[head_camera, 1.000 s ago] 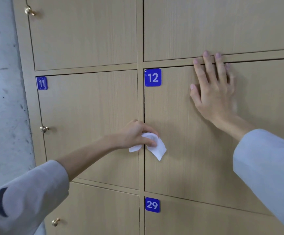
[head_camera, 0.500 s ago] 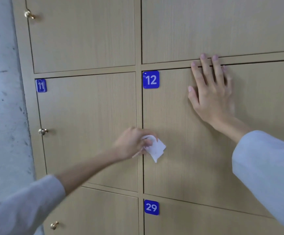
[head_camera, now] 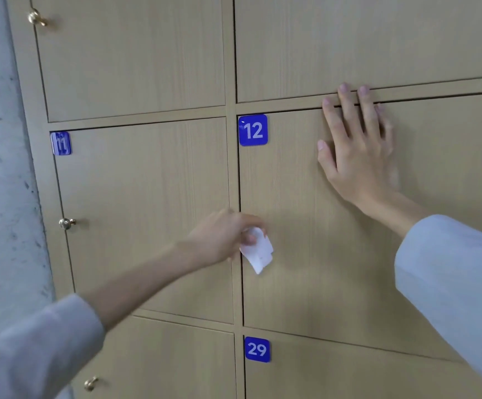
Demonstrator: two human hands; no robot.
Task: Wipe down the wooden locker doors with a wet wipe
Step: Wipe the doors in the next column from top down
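1. Head-worn, wide-angle, facing straight at locker door 12 (head_camera: 306, 226) from close range.
2. Tilted slightly down and left, taking in a concrete wall (head_camera: 0, 197) at the left edge.
3. Single view only.

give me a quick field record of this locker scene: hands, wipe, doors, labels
left hand: pinches the wet wipe at the left edge of door 12
right hand: flat on door 12, fingertips reaching over its top edge
labels: 11, 12, 29, all blue
knob: brass-coloured, on the left side of door 11
left of lockers: grey concrete wall
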